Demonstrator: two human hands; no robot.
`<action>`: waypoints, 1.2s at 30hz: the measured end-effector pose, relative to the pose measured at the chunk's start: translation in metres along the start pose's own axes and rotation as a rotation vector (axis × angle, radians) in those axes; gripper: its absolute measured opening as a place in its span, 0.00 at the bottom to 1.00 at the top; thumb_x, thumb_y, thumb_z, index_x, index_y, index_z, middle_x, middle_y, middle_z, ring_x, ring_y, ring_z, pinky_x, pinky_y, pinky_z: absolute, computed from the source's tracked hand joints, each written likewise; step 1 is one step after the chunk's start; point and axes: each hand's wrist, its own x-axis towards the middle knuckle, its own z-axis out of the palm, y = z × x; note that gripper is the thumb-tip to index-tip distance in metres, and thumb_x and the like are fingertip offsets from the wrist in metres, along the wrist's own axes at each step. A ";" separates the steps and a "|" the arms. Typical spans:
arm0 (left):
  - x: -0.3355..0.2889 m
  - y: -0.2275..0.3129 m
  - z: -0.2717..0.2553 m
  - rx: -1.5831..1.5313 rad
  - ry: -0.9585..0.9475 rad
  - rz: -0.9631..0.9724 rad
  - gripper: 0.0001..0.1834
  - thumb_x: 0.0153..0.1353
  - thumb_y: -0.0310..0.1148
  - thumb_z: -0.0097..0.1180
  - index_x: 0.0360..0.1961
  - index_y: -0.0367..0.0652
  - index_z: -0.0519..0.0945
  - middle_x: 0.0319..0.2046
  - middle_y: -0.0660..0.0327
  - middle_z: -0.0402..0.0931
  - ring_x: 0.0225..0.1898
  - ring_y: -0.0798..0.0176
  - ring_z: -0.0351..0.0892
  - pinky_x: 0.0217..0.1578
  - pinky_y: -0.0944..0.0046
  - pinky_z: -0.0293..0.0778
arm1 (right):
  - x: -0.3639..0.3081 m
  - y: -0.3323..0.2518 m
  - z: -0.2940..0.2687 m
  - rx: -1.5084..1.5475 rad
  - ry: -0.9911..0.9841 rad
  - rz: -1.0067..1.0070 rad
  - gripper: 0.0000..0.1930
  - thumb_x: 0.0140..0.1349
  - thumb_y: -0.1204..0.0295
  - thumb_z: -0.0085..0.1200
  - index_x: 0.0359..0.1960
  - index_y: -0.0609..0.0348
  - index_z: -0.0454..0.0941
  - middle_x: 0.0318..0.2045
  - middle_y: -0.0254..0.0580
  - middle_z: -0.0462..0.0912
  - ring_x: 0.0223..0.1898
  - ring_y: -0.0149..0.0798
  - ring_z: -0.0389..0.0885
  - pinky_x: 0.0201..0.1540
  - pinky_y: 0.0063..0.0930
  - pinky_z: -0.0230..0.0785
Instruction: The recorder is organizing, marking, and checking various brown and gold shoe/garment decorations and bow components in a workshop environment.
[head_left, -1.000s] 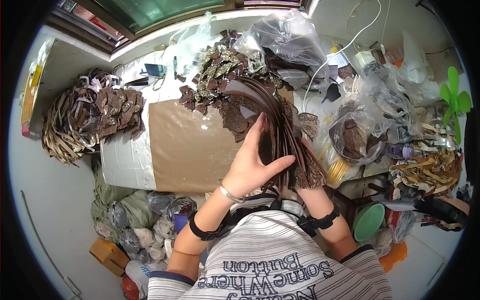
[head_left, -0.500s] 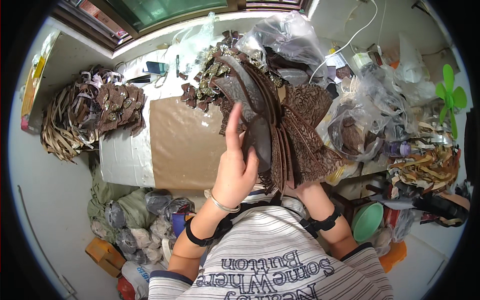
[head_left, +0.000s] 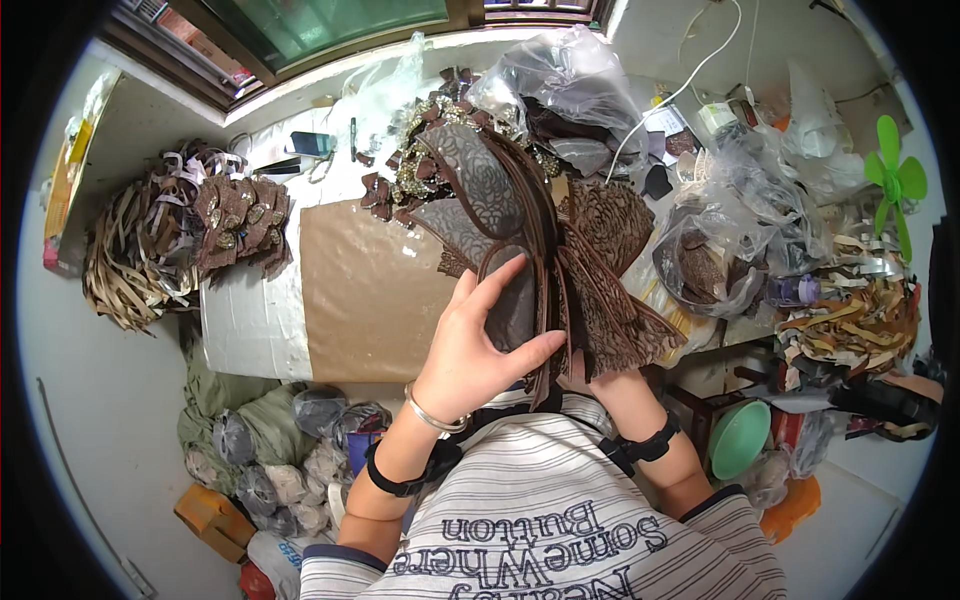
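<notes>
A thick bundle of dark brown, lace-patterned pieces, which look like shoe uppers with grey linings, fans out in front of my chest. My right hand grips its lower end from below; most of those fingers are hidden behind it. Against the bundle's left side rests my left hand, thumb and index finger spread wide over a smooth grey oval face. Behind the bundle lies a heap of brown pieces with glittery trim.
A white table with a brown paper sheet spans the middle. Strap bundles and trimmed pieces sit left. On the right are clear plastic bags, a green fan, a green basin and tan strips. Wrapped bundles lie below left.
My left hand has turned and lowered slightly, its index finger swinging from upright to rightward and its thumb reaching across the bundle. The pieces' upper ends have fanned further left.
</notes>
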 end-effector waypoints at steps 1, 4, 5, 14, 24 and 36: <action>-0.001 0.000 -0.001 -0.035 -0.020 0.005 0.39 0.46 0.39 0.70 0.59 0.37 0.70 0.43 0.53 0.68 0.48 0.58 0.72 0.52 0.64 0.67 | 0.000 0.000 -0.002 -0.284 -0.040 -0.036 0.31 0.60 0.69 0.54 0.64 0.60 0.56 0.60 0.46 0.67 0.60 0.41 0.67 0.63 0.35 0.60; -0.005 0.003 -0.006 -0.051 -0.059 0.013 0.35 0.48 0.35 0.66 0.59 0.37 0.70 0.44 0.54 0.68 0.50 0.58 0.70 0.54 0.64 0.64 | -0.002 0.009 0.003 0.278 0.030 0.129 0.30 0.61 0.71 0.53 0.64 0.60 0.56 0.61 0.46 0.67 0.60 0.40 0.68 0.63 0.33 0.61; -0.007 0.002 -0.005 -0.050 -0.060 0.014 0.35 0.48 0.35 0.66 0.59 0.37 0.70 0.44 0.54 0.68 0.50 0.58 0.70 0.54 0.64 0.64 | -0.002 0.008 0.005 0.279 0.031 0.128 0.30 0.61 0.71 0.53 0.64 0.60 0.56 0.61 0.46 0.67 0.60 0.40 0.68 0.63 0.33 0.61; -0.016 -0.015 0.004 -0.287 0.006 0.042 0.34 0.56 0.15 0.48 0.65 0.35 0.56 0.62 0.54 0.61 0.63 0.61 0.60 0.61 0.66 0.56 | 0.014 -0.005 0.004 1.525 0.010 0.212 0.25 0.71 0.62 0.36 0.67 0.55 0.56 0.67 0.41 0.59 0.64 0.38 0.64 0.67 0.36 0.55; -0.002 0.012 0.004 -0.031 -0.004 0.079 0.42 0.44 0.11 0.41 0.64 0.55 0.64 0.32 0.54 0.62 0.32 0.54 0.71 0.39 0.67 0.70 | 0.008 0.010 0.013 1.280 -0.041 0.246 0.28 0.70 0.66 0.40 0.69 0.57 0.49 0.67 0.40 0.57 0.64 0.35 0.61 0.65 0.31 0.57; 0.014 -0.008 0.000 -0.408 -0.178 0.002 0.29 0.52 0.13 0.38 0.59 0.33 0.66 0.54 0.55 0.69 0.59 0.64 0.66 0.60 0.67 0.60 | 0.006 0.020 0.015 1.214 0.064 0.314 0.26 0.70 0.65 0.40 0.67 0.57 0.53 0.63 0.40 0.63 0.61 0.35 0.66 0.63 0.30 0.61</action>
